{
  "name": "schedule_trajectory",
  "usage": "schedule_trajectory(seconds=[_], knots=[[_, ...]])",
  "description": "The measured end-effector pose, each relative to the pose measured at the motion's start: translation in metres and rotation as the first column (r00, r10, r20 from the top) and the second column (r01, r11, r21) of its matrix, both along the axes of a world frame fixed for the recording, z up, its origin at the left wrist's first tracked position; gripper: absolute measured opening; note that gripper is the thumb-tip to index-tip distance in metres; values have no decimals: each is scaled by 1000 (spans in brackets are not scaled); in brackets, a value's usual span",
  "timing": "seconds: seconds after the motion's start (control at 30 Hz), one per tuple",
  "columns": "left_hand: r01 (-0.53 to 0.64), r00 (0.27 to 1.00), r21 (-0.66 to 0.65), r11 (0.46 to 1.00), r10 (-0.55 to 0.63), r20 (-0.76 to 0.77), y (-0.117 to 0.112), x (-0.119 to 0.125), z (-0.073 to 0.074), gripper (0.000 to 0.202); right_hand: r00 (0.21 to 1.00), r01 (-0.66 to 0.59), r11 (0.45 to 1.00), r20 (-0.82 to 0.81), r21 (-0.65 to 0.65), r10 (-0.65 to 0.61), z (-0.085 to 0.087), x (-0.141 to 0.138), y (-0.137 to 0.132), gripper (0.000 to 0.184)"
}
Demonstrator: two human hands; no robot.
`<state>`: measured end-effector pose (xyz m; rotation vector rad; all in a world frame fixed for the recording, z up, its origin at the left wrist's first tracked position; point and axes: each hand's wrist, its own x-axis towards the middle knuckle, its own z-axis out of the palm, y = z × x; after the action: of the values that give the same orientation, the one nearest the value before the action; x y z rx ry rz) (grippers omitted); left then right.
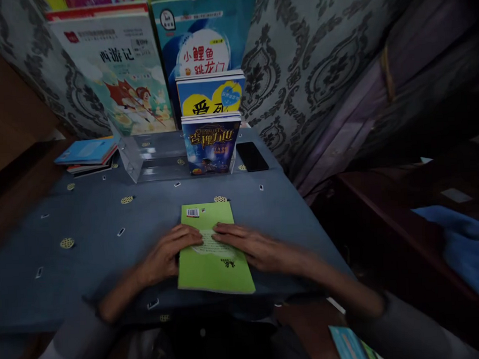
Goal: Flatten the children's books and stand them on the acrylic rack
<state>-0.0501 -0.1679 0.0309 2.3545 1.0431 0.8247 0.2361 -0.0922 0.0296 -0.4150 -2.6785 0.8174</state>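
A green book [212, 277] lies back cover up near the front edge of the table, with a barcode at its far left corner. My left hand [174, 250] holds its left side, fingers bent over the cover. On the opposite side my right hand [255, 245] grips the right edge, its fingers reaching across the printed text. Both thumbs are largely hidden at the book's sides. Beyond the book, a clear acrylic stand [128, 158] carries upright books, among them a dark blue book [212, 154] in front of a blue-and-yellow book [213, 92].
Behind these stand a white picture-cover book [133, 72] and a teal book [215, 25]. A small stack of books [87, 151] lies at the left. A black phone [253, 156] rests right of the stand. Blue cloth [468, 248] lies at far right, and another book [355, 347] below.
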Motion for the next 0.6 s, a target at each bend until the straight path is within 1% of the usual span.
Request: schedule_trajectory(seconds=[0.07, 0.13, 0.17, 0.23, 0.27, 0.33, 0.37, 0.4, 0.47, 0.6], knots=[[43, 998, 52, 998, -41, -43, -3, -2, -3, 32, 997, -57, 997, 40, -50, 59, 13, -5, 7, 68], [76, 994, 93, 993, -68, -86, -5, -3, -6, 35, 995, -91, 991, 31, -96, 95, 19, -25, 10, 63], [74, 993, 104, 992, -63, -104, -7, -3, -7, 35, 997, -78, 991, 19, -110, 81, 20, -40, 9, 58], [36, 989, 100, 994, -21, -146, -10, -4, -11, 36, 999, -40, 990, 1, -134, 40, 18, -74, 5, 47], [8, 985, 92, 996, 8, -171, -12, -4, -13, 37, 1000, -31, 988, -9, -153, 30, 15, -91, 3, 47], [-35, 975, 79, 996, 52, -218, -14, -5, -16, 41, 1000, 2, 982, -6, -189, -3, 10, -118, 0, 51], [-42, 970, 75, 996, 59, -237, -15, -6, -17, 43, 1000, 24, 980, 13, -199, -22, 8, -126, 0, 56], [-39, 966, 74, 996, 56, -252, -15, -6, -17, 44, 998, 53, 978, 35, -200, -47, 5, -130, 1, 60], [-17, 964, 91, 996, 41, -264, -15, -6, -17, 42, 990, 124, 977, 82, -173, -111, 0, -130, 6, 66], [18, 970, 157, 987, 21, -240, -12, -7, -18, 41, 959, 266, 962, 115, -61, -258, -15, -105, 26, 66]])
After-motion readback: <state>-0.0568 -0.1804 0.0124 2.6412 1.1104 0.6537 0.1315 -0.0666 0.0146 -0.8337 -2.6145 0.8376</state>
